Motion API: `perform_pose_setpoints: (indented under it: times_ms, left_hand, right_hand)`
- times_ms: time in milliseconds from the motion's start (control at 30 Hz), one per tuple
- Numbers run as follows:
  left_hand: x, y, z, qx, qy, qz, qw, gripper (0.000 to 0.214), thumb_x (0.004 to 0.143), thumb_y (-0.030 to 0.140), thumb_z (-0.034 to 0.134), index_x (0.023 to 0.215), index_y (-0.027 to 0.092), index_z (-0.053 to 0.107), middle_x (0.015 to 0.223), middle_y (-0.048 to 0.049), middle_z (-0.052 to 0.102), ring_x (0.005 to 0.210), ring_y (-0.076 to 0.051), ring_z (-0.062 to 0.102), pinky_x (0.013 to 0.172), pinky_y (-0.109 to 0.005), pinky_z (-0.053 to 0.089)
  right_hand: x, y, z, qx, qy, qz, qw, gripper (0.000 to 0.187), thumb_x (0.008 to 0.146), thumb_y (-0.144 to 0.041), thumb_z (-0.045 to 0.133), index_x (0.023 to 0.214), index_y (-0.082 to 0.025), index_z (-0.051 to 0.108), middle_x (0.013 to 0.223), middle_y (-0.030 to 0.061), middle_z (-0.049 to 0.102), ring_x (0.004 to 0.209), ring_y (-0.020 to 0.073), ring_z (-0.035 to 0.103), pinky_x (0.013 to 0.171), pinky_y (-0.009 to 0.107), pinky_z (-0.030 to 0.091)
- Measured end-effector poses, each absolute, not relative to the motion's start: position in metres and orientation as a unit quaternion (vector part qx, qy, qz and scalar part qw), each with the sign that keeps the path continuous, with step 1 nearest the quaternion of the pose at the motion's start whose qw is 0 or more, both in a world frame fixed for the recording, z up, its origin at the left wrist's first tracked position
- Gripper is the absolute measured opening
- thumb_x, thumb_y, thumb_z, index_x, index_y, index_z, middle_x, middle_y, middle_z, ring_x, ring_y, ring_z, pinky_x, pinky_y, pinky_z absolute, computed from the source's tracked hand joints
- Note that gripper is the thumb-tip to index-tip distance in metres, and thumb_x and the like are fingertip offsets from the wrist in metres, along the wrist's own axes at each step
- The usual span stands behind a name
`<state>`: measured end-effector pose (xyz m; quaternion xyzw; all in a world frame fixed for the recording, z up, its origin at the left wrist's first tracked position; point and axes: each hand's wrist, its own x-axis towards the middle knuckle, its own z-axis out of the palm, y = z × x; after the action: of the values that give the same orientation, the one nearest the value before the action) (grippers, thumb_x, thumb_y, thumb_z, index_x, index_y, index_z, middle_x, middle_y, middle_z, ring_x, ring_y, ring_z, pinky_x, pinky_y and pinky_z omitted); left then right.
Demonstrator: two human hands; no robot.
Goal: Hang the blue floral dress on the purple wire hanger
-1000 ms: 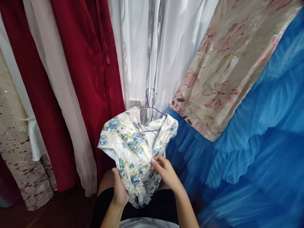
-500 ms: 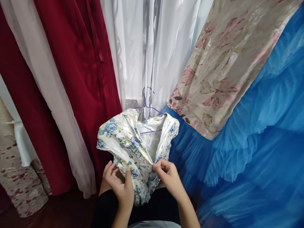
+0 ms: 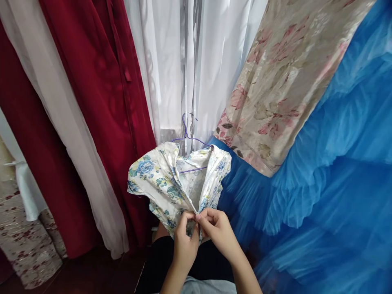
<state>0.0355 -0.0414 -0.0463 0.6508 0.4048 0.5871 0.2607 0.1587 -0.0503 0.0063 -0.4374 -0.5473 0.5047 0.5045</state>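
Note:
A small white dress with blue flowers (image 3: 167, 181) hangs on a purple wire hanger (image 3: 190, 141) in front of me, its back opening spread apart. My left hand (image 3: 183, 241) pinches the left edge of that opening at its lower end. My right hand (image 3: 219, 232) pinches the right edge at the same spot, fingertips meeting those of the left hand. What lies between the fingertips, apart from the cloth, is too small to make out.
Hanging garments surround me: dark red (image 3: 101, 102) and pale pink (image 3: 58, 114) ones at left, a white sheer one (image 3: 214, 61) behind, a beige rose-print one (image 3: 284, 77) and a blue tulle skirt (image 3: 330, 192) at right. Dark wooden floor (image 3: 92, 273) lies below.
My left hand let go of the dress's lower bunch, rose and moved right to join the right hand at the opening. The dress's back has spread apart.

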Motion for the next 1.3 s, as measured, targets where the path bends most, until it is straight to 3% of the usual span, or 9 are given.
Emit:
perform_pose_setpoints:
  times_ms: [167, 367, 700, 900, 1033, 1133, 1233, 1300]
  left_hand:
    - [0.024, -0.042, -0.033, 0.66, 0.39, 0.574, 0.286, 0.015, 0.094, 0.025, 0.057, 0.08, 0.02, 0.055, 0.075, -0.0001, 0.061, 0.074, -0.017, 0.06, 0.073, -0.028, 0.048]
    - [0.009, -0.031, -0.036, 0.646, 0.43, 0.57, 0.268, 0.009, 0.077, 0.014, 0.062, 0.072, 0.02, 0.058, 0.068, 0.0003, 0.061, 0.068, -0.019, 0.06, 0.068, -0.028, 0.047]
    - [0.019, -0.025, -0.055, 0.612, 0.46, 0.561, 0.316, 0.011, 0.071, 0.013, 0.061, 0.067, 0.02, 0.055, 0.063, 0.0011, 0.057, 0.065, -0.018, 0.058, 0.066, -0.028, 0.045]
    - [0.004, -0.034, -0.024, 0.621, 0.416, 0.515, 0.42, 0.011, 0.082, 0.028, 0.069, 0.087, 0.018, 0.069, 0.086, -0.0062, 0.072, 0.083, -0.023, 0.068, 0.077, -0.032, 0.052]
    - [-0.008, -0.007, 0.063, 0.67, 0.375, 0.571, 0.291, 0.028, 0.093, 0.031, 0.062, 0.118, 0.023, 0.069, 0.095, -0.0049, 0.071, 0.09, -0.021, 0.066, 0.085, -0.032, 0.05]
    - [-0.005, 0.028, 0.124, 0.716, 0.329, 0.578, 0.21, 0.038, 0.097, 0.029, 0.056, 0.134, 0.025, 0.062, 0.09, -0.0028, 0.068, 0.079, -0.018, 0.064, 0.074, -0.029, 0.05]
    - [0.008, 0.05, 0.155, 0.768, 0.308, 0.552, 0.105, 0.019, 0.097, 0.027, 0.056, 0.106, 0.02, 0.071, 0.09, -0.0043, 0.067, 0.082, -0.019, 0.062, 0.074, -0.029, 0.049]
    - [0.016, 0.054, 0.162, 0.77, 0.309, 0.556, 0.042, 0.016, 0.097, 0.025, 0.056, 0.092, 0.018, 0.069, 0.089, -0.0043, 0.066, 0.084, -0.019, 0.061, 0.077, -0.03, 0.048]
  right_hand:
    - [0.15, -0.038, 0.018, -0.425, -0.507, 0.541, 0.519, 0.042, 0.081, -0.052, 0.073, 0.063, -0.017, 0.059, 0.042, -0.0028, 0.054, 0.037, 0.0072, 0.04, 0.043, 0.021, 0.03]
    - [0.153, 0.019, 0.063, -0.432, -0.53, 0.551, 0.478, 0.036, 0.075, -0.048, 0.073, 0.068, -0.013, 0.072, 0.04, -0.0039, 0.052, 0.034, 0.0059, 0.035, 0.038, 0.021, 0.019]
    - [0.14, 0.089, 0.158, -0.392, -0.526, 0.467, 0.593, 0.022, 0.071, -0.033, 0.073, 0.064, -0.012, 0.069, 0.045, -0.0042, 0.047, 0.041, 0.006, 0.034, 0.04, 0.023, 0.021]
    - [0.148, 0.073, 0.158, -0.355, -0.547, 0.484, 0.583, 0.023, 0.076, -0.036, 0.069, 0.068, -0.016, 0.064, 0.049, -0.0037, 0.049, 0.044, 0.0074, 0.036, 0.042, 0.023, 0.024]
    - [0.156, 0.055, 0.159, -0.344, -0.573, 0.469, 0.578, 0.025, 0.075, -0.038, 0.069, 0.063, -0.018, 0.06, 0.043, -0.008, 0.039, 0.039, 0.0065, 0.031, 0.042, 0.023, 0.019]
    - [0.165, 0.047, 0.166, -0.334, -0.599, 0.464, 0.561, 0.029, 0.076, -0.04, 0.07, 0.06, -0.018, 0.058, 0.043, -0.0087, 0.037, 0.038, 0.0061, 0.03, 0.043, 0.024, 0.019]
    - [0.172, 0.05, 0.161, -0.328, -0.614, 0.455, 0.555, 0.029, 0.078, -0.043, 0.07, 0.065, -0.019, 0.06, 0.042, -0.0085, 0.039, 0.039, 0.0068, 0.031, 0.043, 0.024, 0.021]
    - [0.172, 0.058, 0.146, -0.341, -0.615, 0.432, 0.565, 0.032, 0.078, -0.047, 0.07, 0.067, -0.02, 0.058, 0.043, -0.0082, 0.041, 0.039, 0.0074, 0.032, 0.044, 0.024, 0.022]
